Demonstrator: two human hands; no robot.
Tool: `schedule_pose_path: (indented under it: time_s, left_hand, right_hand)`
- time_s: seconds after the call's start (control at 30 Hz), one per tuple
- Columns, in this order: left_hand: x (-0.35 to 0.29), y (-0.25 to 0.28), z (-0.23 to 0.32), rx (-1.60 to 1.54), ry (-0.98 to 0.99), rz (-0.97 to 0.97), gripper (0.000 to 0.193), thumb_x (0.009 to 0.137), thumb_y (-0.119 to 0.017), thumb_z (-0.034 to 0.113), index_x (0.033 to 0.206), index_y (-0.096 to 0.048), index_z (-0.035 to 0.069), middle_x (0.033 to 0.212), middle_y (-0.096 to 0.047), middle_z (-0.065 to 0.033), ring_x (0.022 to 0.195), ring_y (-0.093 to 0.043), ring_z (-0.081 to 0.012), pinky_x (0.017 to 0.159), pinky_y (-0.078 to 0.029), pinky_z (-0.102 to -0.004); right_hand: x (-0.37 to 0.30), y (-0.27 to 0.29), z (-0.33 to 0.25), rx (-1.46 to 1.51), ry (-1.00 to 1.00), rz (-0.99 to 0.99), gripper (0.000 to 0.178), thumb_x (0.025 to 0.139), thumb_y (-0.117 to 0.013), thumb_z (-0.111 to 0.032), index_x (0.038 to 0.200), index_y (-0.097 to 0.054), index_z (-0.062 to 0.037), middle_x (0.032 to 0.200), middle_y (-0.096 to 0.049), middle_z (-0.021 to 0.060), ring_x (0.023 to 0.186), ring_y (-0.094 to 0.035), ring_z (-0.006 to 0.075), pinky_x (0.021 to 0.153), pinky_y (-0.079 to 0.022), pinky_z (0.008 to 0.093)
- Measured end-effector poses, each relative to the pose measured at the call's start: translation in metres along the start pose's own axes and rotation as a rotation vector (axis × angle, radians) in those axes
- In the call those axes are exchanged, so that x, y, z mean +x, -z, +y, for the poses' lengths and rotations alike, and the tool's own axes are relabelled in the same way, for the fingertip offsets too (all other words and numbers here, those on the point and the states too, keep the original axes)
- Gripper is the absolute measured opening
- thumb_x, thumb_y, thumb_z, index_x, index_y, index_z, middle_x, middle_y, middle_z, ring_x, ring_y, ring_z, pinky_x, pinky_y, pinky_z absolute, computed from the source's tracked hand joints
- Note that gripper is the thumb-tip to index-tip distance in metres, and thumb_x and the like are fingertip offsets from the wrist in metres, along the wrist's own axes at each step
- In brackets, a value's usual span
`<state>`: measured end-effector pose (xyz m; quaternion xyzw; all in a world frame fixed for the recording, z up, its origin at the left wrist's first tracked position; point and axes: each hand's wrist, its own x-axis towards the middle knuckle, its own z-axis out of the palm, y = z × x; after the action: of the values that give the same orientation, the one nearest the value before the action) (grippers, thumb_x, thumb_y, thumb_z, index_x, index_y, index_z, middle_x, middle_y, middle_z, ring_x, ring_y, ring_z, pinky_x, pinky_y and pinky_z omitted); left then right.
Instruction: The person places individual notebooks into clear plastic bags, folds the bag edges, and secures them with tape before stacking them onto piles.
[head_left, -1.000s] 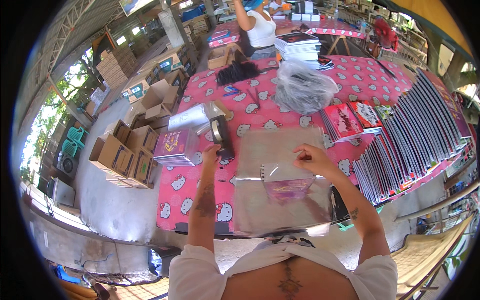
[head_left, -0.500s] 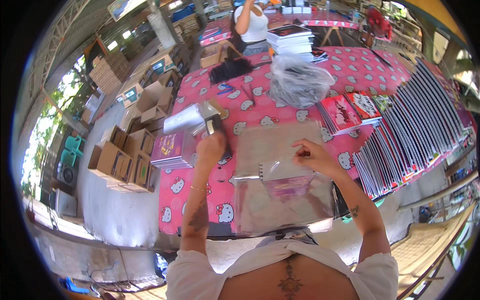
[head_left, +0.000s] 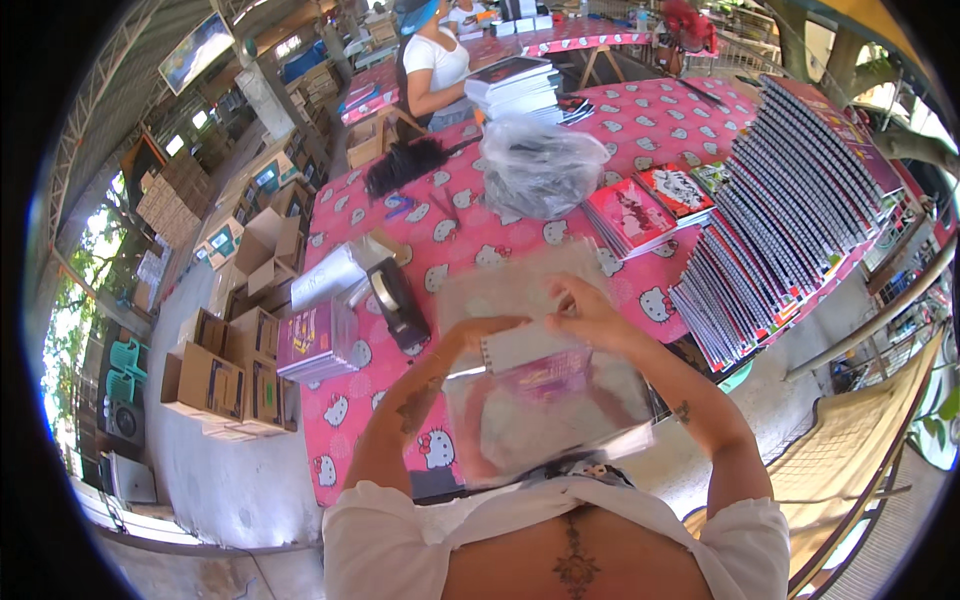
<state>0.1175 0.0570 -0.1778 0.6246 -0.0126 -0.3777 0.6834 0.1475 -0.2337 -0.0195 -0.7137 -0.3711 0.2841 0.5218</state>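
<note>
A spiral-bound notebook with a purple cover (head_left: pixel 548 376) lies face up, wrapped in a large clear plastic sheet (head_left: pixel 515 430). My left hand (head_left: pixel 478 333) reaches in over the notebook's upper edge, beside its spiral corner. Its fingers are pressed together and pointing right; whatever they pinch is too small to make out. Just right of it, my right hand (head_left: pixel 590 318) hovers above the plastic, its fingers bent and apart, somewhat blurred. A black tape dispenser (head_left: pixel 398 305) stands left of the sheet. Further left sits a stack of purple notebooks (head_left: pixel 315 335).
Rows of spiral notebooks (head_left: pixel 780 220) fill the table's right side, beside red notebooks (head_left: pixel 632 215). A crumpled clear plastic bag (head_left: pixel 540 165) lies beyond the sheet. Cardboard boxes (head_left: pixel 212 372) stand to the left. Across the table, a person in white (head_left: pixel 438 65) stands near stacked books (head_left: pixel 515 88).
My left hand has left the tape dispenser and come right, over the wrapped notebook. My right hand has shifted slightly toward it. The view has turned right.
</note>
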Motion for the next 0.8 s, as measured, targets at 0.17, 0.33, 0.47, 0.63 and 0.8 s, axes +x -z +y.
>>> schedule_pose_path:
  time_s: [0.17, 0.33, 0.47, 0.63, 0.8]
  left_hand:
    - [-0.085, -0.06, -0.018, -0.163, -0.48, 0.467, 0.067, 0.087, -0.073, 0.024, 0.144, -0.044, 0.008, 0.135, -0.054, -0.0127, 0.129, -0.047, -0.0204, 0.105, -0.041, -0.0354]
    - [-0.078, -0.175, 0.003, -0.057, -0.558, 0.951, 0.07, 0.07, -0.084, 0.005, 0.132, -0.051, 0.004, 0.12, -0.062, -0.0104, 0.115, -0.058, -0.0191, 0.094, -0.049, -0.0354]
    - [-0.13, -0.168, 0.009, -0.247, -0.907, 1.023, 0.057, 0.068, -0.083, 0.005, 0.119, -0.056, 0.002, 0.115, -0.064, -0.0093, 0.099, -0.063, -0.0164, 0.081, -0.054, -0.0292]
    - [-0.248, -0.097, 0.01, -0.362, -1.12, 1.552, 0.053, 0.084, -0.072, 0.008, 0.131, -0.05, -0.001, 0.103, -0.063, -0.0089, 0.092, -0.061, -0.0157, 0.074, -0.052, -0.0298]
    - [-0.336, 0.033, -0.018, -0.572, -1.2, 1.779, 0.064, 0.079, -0.081, 0.027, 0.118, -0.039, -0.003, 0.11, -0.054, -0.021, 0.095, -0.061, -0.0229, 0.078, -0.055, -0.0345]
  right_hand:
    - [-0.047, 0.016, 0.065, 0.319, 0.25, 0.148, 0.085, 0.073, -0.083, -0.024, 0.144, -0.038, -0.0087, 0.142, -0.043, 0.0124, 0.132, -0.039, 0.0213, 0.109, -0.033, 0.0407]
    - [-0.033, -0.014, 0.112, 0.285, 0.067, 0.18, 0.086, 0.07, -0.086, -0.016, 0.143, -0.042, -0.0071, 0.133, -0.054, 0.0105, 0.122, -0.051, 0.0204, 0.105, -0.039, 0.0346]
    - [0.007, -0.044, 0.054, 0.325, 0.25, 0.22, 0.075, 0.084, -0.079, -0.027, 0.145, -0.04, -0.0074, 0.13, -0.055, 0.0109, 0.118, -0.053, 0.0191, 0.096, -0.043, 0.0321]
    - [-0.017, -0.038, 0.044, 0.197, 0.292, 0.243, 0.069, 0.096, -0.057, -0.048, 0.15, -0.034, -0.0106, 0.14, -0.047, 0.0134, 0.123, -0.051, 0.02, 0.093, -0.042, 0.0312]
    - [-0.058, -0.02, 0.064, 0.201, 0.006, 0.51, 0.059, 0.097, -0.056, -0.048, 0.14, -0.046, -0.0089, 0.127, -0.057, 0.0085, 0.113, -0.056, 0.0194, 0.096, -0.043, 0.0354]
